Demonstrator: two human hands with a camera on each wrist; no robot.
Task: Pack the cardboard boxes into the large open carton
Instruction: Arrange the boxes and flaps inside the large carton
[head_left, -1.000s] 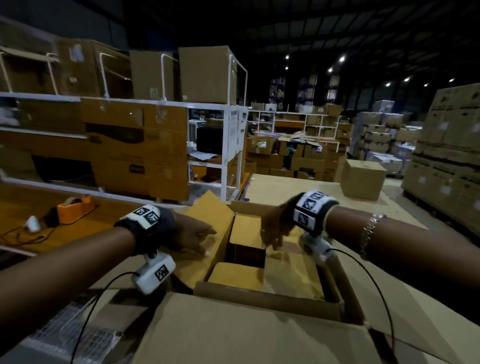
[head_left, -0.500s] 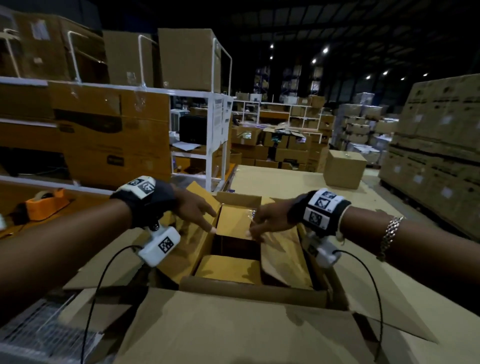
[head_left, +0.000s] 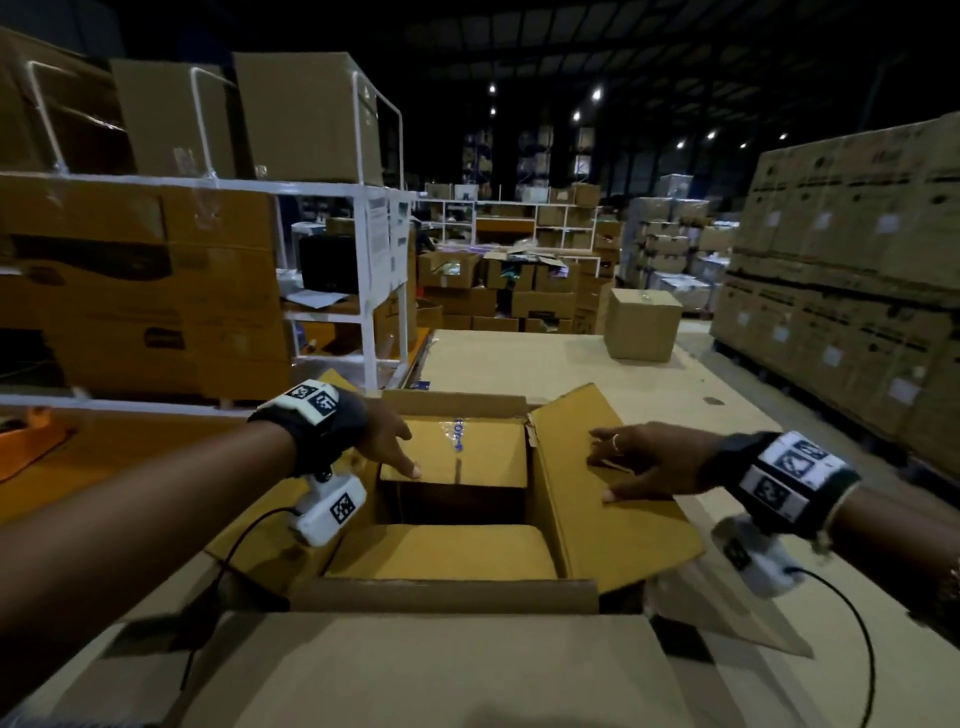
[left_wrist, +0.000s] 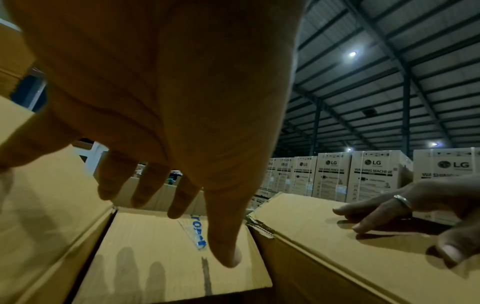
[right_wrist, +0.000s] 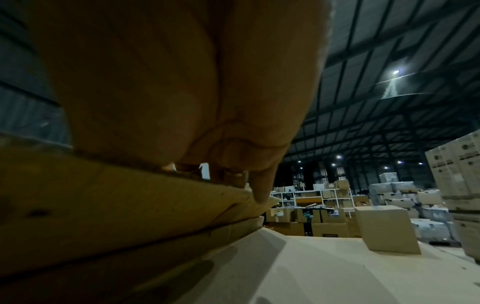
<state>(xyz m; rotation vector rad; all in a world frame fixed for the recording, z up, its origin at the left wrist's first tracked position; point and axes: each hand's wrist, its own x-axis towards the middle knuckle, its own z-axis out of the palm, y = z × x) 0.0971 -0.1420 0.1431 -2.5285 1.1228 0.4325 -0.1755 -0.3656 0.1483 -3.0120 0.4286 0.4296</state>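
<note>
The right hand (head_left: 655, 464) has moved off the taped box (head_left: 462, 453) onto the carton flap (head_left: 618, 525) at centre-right, fingers spread; left hand (head_left: 387, 435) stays flat-fingered above the box.

My head view looks down into the open carton (head_left: 613, 499). Both wrist views sit close under my palms. Head and left-wrist views share the carton (left_wrist: 363, 257).

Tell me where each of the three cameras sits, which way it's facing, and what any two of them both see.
Head: worn on the head, looking forward and down at the large open carton; both forearms, the left hand and right hand show.
Left wrist: under the left hand, looking along its fingers at the taped box in the carton; the right hand also shows.
Right wrist: under the right hand, looking past the carton's right flap to a lone box.
Shared: head and left wrist both show the taped box.
</note>
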